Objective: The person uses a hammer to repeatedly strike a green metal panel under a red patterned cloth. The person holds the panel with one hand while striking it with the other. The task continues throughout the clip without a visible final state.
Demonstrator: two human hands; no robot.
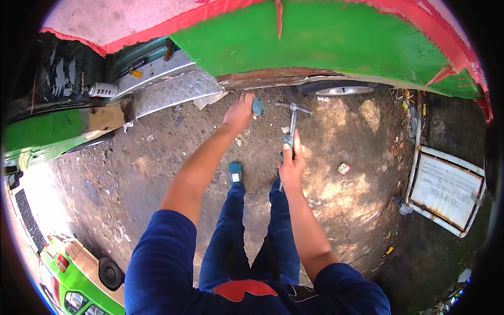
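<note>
2 bare hands reach out below a green vehicle body panel point(315, 42) with 1 rusty brown sill strip point(283, 77). The left hand point(240, 113) is curled into a fist near that strip, its fingers closed up around 1 object with a rounded teal end point(258, 106); the rest of the object is mostly hidden.

The right hand point(292, 164) wraps around 1 silver metal hammer point(293, 122), the index finger lying along the shaft. The hammer's head points away from the person, just right of the left fist and apart from it, and its shaft end pokes out below the hand.

1 black tyre with a silver rim point(344, 90) stands beyond the hammer. Left of the left hand are 1 silver diamond-plate metal step point(181, 93) and 1 white spray can point(103, 90). 1 small red-and-white packet point(343, 168) lies on the brown ground point(157, 157), near 2 teal shoes point(235, 172).
</note>
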